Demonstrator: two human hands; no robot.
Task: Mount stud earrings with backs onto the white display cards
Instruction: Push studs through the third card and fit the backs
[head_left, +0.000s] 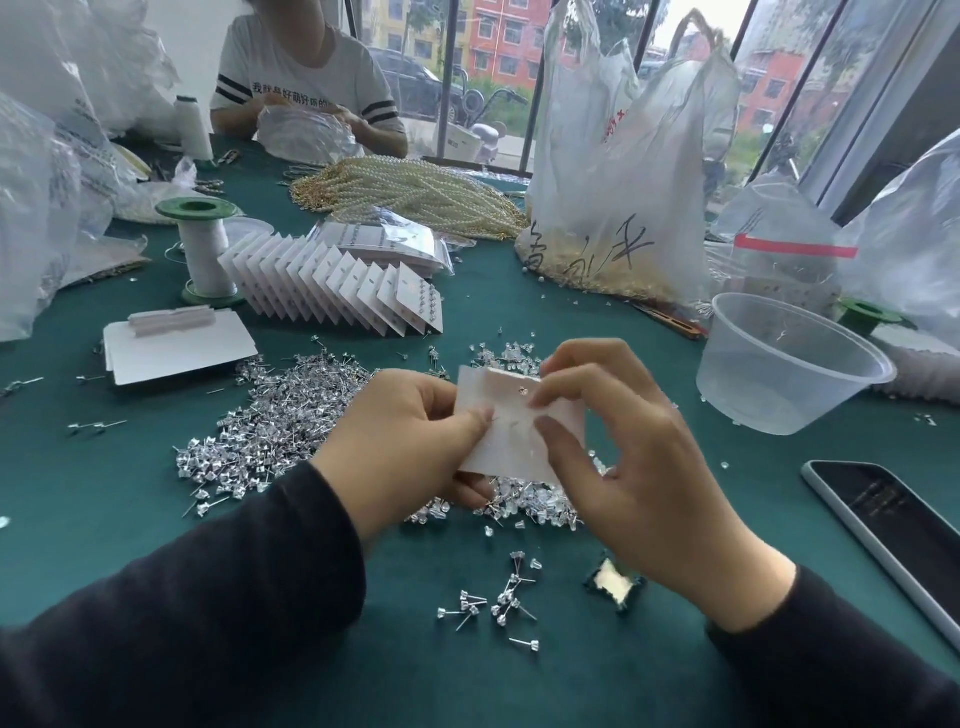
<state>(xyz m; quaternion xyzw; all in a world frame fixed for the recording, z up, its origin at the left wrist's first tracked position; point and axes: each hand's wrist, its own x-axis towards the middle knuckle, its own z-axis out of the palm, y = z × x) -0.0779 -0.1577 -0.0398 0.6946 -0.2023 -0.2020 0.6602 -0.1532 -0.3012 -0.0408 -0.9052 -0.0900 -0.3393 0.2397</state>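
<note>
At a green table (675, 493), a person fills a white display card (511, 441) with studs.
A heap of loose stud earrings (270, 415) under and left of the fingers awaits mounting, and filled cards (332, 291) fan out beyond them. The left hand (400, 441) pinches the card's edge. The right hand (623, 467) pinches the card beside its one visible stud (523, 391), so this card looks barely begun.

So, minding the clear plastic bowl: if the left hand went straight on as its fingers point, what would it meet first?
Likely the right hand, across the small white card both pinch; the clear plastic bowl lies beyond.
</note>
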